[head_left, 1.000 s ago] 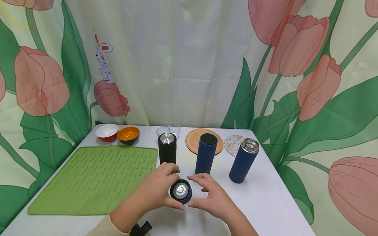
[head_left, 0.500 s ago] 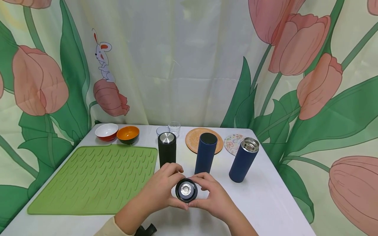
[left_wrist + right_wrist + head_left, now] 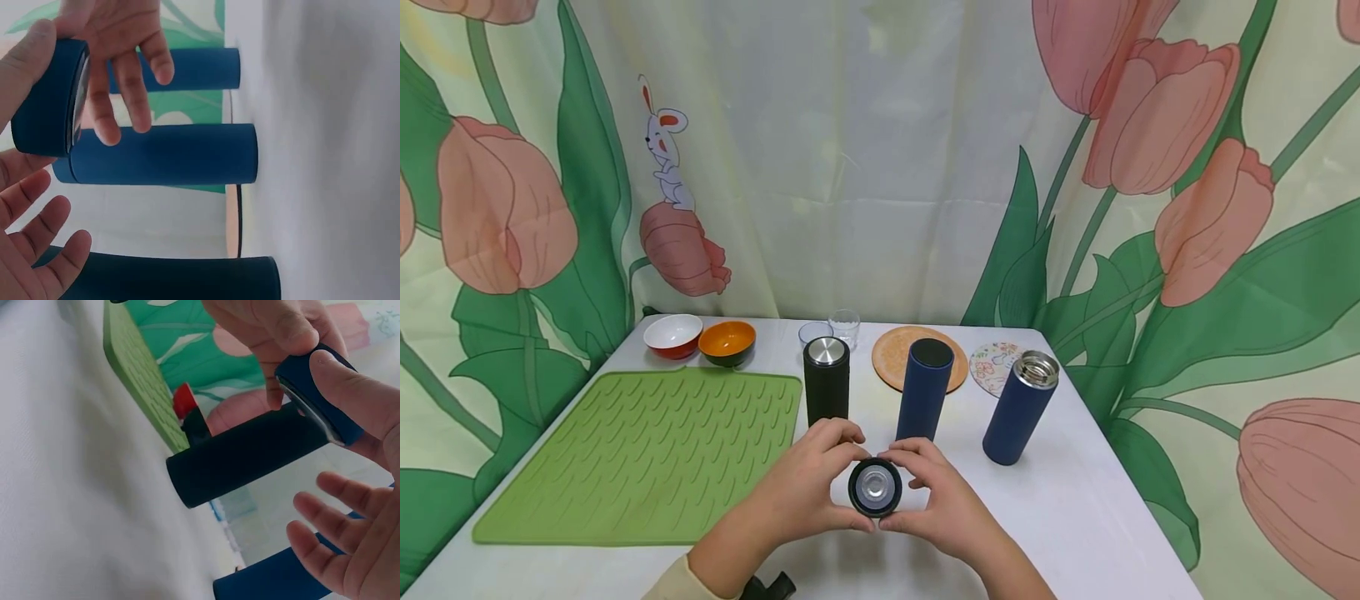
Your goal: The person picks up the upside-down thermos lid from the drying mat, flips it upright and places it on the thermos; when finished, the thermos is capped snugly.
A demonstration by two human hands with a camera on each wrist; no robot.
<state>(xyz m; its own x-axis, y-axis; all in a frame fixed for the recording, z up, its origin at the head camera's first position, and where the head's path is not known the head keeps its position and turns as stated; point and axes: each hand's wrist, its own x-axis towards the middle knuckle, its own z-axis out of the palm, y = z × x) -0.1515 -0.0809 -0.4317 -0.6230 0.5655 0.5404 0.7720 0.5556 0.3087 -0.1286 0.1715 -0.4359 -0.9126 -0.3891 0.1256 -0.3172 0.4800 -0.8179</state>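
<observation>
A dark round bottle lid is held above the table, its grey inner side facing up towards the head camera. My left hand pinches it from the left between thumb and fingers. From the right, my right hand pinches it too. In the left wrist view the lid looks dark blue, and the other fingers hang apart from it. Beyond the hands stand a black bottle with a silver-topped lid, a blue bottle with a dark top, and a lidless blue bottle showing its steel mouth.
A green ridged mat covers the table's left side. Behind it are a white-and-red bowl and an orange bowl. Clear glasses, a round wooden board and a floral disc lie at the back.
The lid has shifted slightly right along with my left hand. My right fingers, apart from the lid one second ago, now hold its right side. The bottles stand where they were.
</observation>
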